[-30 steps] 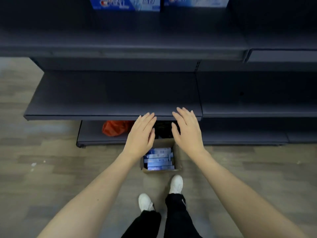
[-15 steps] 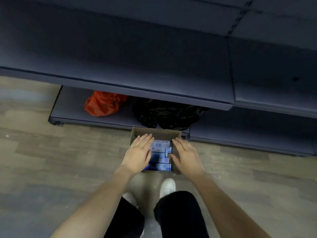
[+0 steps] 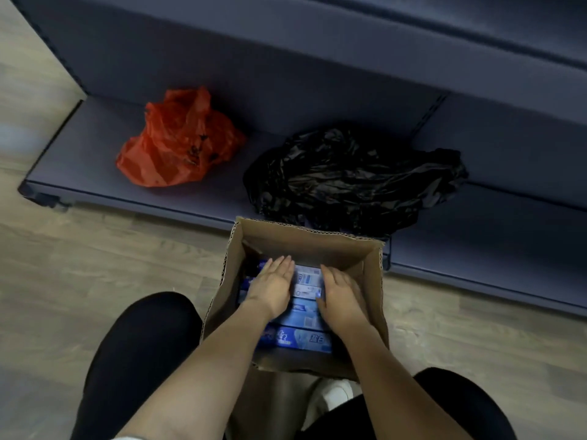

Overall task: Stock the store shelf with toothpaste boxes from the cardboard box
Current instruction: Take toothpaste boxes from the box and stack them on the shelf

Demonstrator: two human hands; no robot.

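From the head camera, a brown cardboard box sits on the wood floor, just in front of the bottom store shelf. Blue toothpaste boxes lie flat inside it, side by side. Both hands are down in the box. The left hand lies flat on the toothpaste boxes with straight fingers, its grip released. The right hand rests on them too, at their right end; its fingers bend down, and I cannot tell if they grasp anything. On the shelf, a red bag sits to the left and a black bag sits just behind the box.
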